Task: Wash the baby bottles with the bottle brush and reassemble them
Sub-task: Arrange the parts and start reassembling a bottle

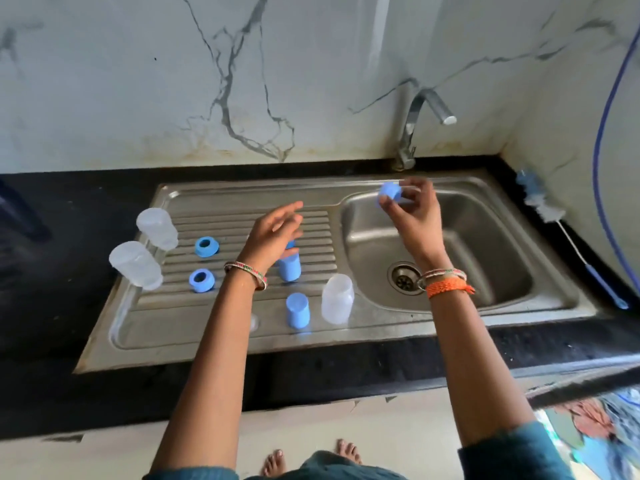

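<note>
Taking the steel sink (485,308) as your landmark: far to its left, at the outer edge of the ribbed drainboard (214,327), two clear bottles (157,228) (136,266) stand upside down. Just toward the basin from them lie two blue screw rings (206,246) (201,280), one behind the other. Your left hand (273,233) hovers over the middle of the drainboard with fingers spread and loose, gripping nothing. Below it stand two blue caps (289,268) (298,315), and a third clear bottle (337,304) sits inverted right beside the basin's rim. Your right hand (414,213) is raised over the basin, fingertips pinching a blue ring (390,192). The bottle brush (554,220) lies on the counter right of the sink.
</note>
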Tool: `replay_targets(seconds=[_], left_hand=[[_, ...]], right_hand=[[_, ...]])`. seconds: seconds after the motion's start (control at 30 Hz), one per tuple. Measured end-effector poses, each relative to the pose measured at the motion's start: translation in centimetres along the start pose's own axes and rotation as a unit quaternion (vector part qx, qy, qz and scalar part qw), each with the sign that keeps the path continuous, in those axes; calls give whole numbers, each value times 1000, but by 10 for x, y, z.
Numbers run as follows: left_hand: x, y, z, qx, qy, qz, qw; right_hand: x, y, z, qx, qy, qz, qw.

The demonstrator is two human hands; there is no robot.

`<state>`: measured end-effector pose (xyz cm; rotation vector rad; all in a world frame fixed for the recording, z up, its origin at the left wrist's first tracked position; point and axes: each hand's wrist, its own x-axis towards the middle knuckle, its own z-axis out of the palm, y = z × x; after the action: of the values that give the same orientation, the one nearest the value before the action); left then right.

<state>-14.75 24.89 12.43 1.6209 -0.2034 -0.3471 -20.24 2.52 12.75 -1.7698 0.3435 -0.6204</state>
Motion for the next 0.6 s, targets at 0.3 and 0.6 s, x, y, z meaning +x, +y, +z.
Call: replay_targets(seconds=[0.3, 0.6], left_hand=[[-34, -29, -60, -373, -72, -62, 923], [-71, -57, -127, -268, 117, -103, 951]], right_hand=[[-65, -26, 124, -79, -239, -132, 959], [-109, 7, 179, -381, -489, -161, 768]])
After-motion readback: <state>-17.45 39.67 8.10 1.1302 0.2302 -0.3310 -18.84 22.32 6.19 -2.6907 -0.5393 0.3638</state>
